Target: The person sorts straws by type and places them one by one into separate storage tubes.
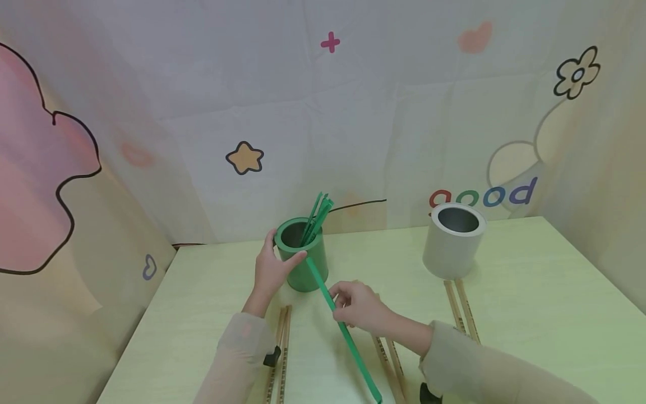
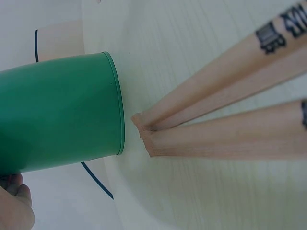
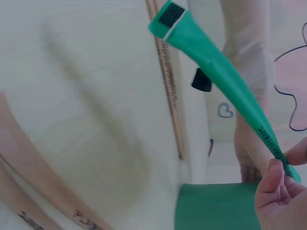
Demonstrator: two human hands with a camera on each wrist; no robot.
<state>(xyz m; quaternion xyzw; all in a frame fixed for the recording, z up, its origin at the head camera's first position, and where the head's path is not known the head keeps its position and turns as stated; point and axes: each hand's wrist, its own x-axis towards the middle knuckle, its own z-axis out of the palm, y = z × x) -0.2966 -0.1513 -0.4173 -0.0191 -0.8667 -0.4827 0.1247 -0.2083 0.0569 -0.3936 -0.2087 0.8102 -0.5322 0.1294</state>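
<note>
My left hand grips a green cylindrical cup by its rim, thumb in front and fingers at the far left side. Several thin green sticks stand in the cup, leaning right. Between thumb and fingers, my right hand pinches a long green stick with dark printing. One end of it overlaps the cup's front rim in the head view, and the other slants down towards me. A black band with a white line marks that near end in the right wrist view.
A white cup stands at the back right. Pairs of brown printed sticks lie on the pale table: a left pair, a middle pair below my right hand, and a right pair in front of the white cup. A patterned cloth hangs behind.
</note>
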